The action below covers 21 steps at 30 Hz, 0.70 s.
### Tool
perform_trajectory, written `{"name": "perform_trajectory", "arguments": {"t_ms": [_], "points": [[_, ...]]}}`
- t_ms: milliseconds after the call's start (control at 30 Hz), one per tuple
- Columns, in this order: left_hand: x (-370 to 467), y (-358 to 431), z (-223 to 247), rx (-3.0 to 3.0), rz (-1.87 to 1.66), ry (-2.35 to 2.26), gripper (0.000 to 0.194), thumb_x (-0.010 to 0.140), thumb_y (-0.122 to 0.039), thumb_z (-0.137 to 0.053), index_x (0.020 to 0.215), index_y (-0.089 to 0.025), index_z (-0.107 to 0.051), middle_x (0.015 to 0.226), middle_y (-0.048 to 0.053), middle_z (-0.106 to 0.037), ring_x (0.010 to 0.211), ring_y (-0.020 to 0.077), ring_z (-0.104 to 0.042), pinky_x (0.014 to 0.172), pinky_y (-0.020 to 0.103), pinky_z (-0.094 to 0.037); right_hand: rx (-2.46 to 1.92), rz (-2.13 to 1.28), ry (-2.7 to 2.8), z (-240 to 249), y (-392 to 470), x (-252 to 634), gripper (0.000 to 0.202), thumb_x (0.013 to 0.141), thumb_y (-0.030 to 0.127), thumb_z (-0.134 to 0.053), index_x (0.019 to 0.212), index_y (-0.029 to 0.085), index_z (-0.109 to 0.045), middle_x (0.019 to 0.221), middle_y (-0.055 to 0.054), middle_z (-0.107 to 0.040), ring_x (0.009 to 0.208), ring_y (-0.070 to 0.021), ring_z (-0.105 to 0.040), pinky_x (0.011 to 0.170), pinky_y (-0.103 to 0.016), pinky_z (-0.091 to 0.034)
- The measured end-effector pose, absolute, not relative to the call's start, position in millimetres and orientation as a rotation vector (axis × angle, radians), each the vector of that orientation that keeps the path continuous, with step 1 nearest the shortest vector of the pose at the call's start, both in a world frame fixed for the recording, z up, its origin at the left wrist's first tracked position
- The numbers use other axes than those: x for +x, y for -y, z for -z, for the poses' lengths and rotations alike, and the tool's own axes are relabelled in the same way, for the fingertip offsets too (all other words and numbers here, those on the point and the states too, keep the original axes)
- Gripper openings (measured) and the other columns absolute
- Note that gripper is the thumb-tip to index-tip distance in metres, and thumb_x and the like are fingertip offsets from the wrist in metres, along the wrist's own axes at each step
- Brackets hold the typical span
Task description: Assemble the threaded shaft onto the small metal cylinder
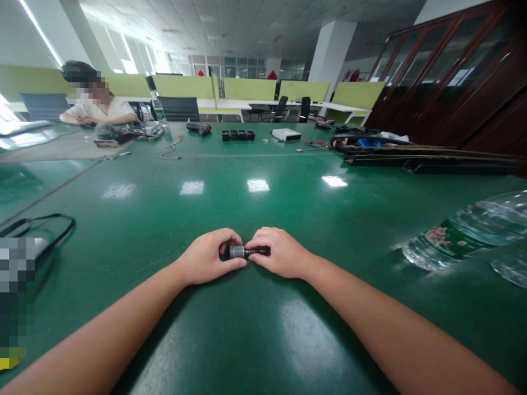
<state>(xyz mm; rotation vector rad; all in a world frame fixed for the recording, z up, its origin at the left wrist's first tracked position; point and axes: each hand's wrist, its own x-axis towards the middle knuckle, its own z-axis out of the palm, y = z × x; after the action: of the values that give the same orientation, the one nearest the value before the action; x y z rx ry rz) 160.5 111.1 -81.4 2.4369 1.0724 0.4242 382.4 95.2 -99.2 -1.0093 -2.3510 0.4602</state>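
Observation:
Low over the green table (230,312), my two hands meet around a small grey-and-black cylindrical part (237,252) that lies sideways. My left hand (209,257) curls around its thicker grey end, with thumb and fingers closed on it. A thin dark ribbed shaft (258,250) points right from the grey end, and my right hand (280,252) pinches it. Fingers cover both ends, so I cannot tell whether this is one piece or two joined together.
A large water bottle (457,233) lies at the right. Across the table are a power drill (198,129), black blocks (238,135), a white box (286,134) and dark long parts (432,156). A person (99,104) sits at the far left.

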Motion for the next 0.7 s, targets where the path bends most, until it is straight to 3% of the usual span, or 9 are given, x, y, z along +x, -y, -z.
{"name": "perform_trajectory", "arguments": {"t_ms": [700], "points": [[161.3, -111.1, 79.5, 2.401, -0.425, -1.1, 0.028, 0.084, -0.043, -0.063, 0.095, -0.018, -0.062, 0.078, 0.0, -0.058, 0.069, 0.0155, -0.052, 0.062, 0.026, -0.038, -1.008, -0.509, 2.347, 92.4, -94.4, 385.0, 0.019, 0.076, 0.011, -0.064, 0.092, 0.017, -0.073, 0.079, -0.004, -0.067, 0.077, -0.0158, -0.058, 0.073, -0.028, -0.045]]}}
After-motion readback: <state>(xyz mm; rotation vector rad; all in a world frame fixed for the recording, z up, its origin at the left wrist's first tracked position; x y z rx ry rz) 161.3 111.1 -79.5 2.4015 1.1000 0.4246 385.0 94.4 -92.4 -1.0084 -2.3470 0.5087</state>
